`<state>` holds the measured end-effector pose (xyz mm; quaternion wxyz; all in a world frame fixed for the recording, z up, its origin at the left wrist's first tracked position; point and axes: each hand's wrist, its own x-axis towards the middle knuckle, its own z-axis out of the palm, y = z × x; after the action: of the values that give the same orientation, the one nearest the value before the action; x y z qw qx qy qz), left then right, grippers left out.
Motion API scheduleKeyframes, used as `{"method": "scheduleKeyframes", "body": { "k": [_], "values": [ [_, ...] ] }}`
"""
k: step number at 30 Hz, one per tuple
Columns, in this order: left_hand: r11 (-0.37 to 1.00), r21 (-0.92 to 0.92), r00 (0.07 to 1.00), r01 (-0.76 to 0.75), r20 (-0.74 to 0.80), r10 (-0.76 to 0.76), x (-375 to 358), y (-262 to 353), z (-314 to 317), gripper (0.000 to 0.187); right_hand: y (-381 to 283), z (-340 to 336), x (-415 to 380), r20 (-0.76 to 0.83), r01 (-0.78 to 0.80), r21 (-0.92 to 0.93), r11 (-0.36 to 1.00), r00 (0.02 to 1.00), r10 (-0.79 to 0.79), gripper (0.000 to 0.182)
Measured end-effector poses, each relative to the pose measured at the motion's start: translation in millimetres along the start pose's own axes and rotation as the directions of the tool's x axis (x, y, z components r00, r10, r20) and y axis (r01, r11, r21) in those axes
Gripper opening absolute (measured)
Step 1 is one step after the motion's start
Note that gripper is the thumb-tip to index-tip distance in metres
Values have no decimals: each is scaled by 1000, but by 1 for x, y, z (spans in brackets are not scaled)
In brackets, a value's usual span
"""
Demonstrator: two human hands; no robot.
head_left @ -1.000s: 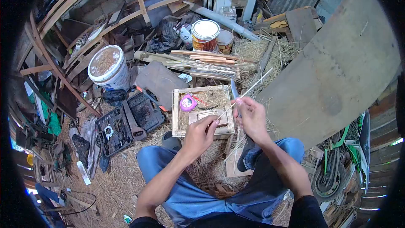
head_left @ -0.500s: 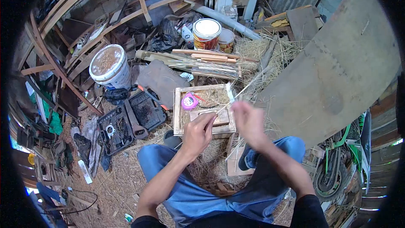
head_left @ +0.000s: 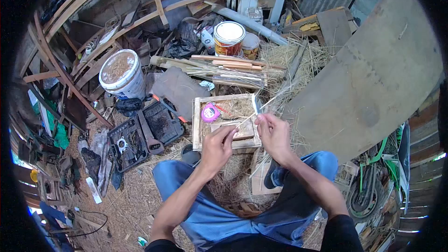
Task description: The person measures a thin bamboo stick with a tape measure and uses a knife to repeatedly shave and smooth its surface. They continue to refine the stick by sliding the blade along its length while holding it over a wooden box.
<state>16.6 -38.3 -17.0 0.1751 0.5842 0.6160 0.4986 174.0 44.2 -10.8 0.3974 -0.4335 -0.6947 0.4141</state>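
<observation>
My left hand [head_left: 218, 145] pinches a thin, pale straw-like stick [head_left: 246, 120] that slants up and right across the wooden box. Close by on the right, my right hand [head_left: 274, 135] is closed with thumb and finger together near the same stick. A narrow, pale blade-like piece [head_left: 257, 105] stands up from its fingertips; its handle is hidden in the hand. Below both hands lies the shallow wooden box [head_left: 196, 123]. Inside it are a pink tape measure [head_left: 210, 112], loose straw and a small wooden frame [head_left: 244, 133].
Behind the box lies a stack of wood strips and straw stalks [head_left: 233, 67]. An open tool case [head_left: 161, 123] and a white bucket [head_left: 122, 77] stand at left. A large board [head_left: 359, 88] leans in at right. Paint cans [head_left: 228, 35] stand farther back.
My right hand, blurred before, now shows sharply, slightly lower and closed by the stick. My left hand keeps its pinch in nearly the same spot.
</observation>
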Motion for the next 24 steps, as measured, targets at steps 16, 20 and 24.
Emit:
{"method": "scheduleKeyframes", "body": {
  "k": [16,20,24],
  "values": [
    [999,2,997,48,58,-48,2,-6,-2,11,1,4,-3,63,15,49,999,998,-18,24],
    [1000,6,1000,-15,27,15,3,1,-1,11,6,-9,7,-15,69,41,997,998,-69,20],
    [1000,-23,1000,3,11,-2,2,-6,12,11,4,12,-10,159,36,-39,999,987,-30,18]
  ]
}}
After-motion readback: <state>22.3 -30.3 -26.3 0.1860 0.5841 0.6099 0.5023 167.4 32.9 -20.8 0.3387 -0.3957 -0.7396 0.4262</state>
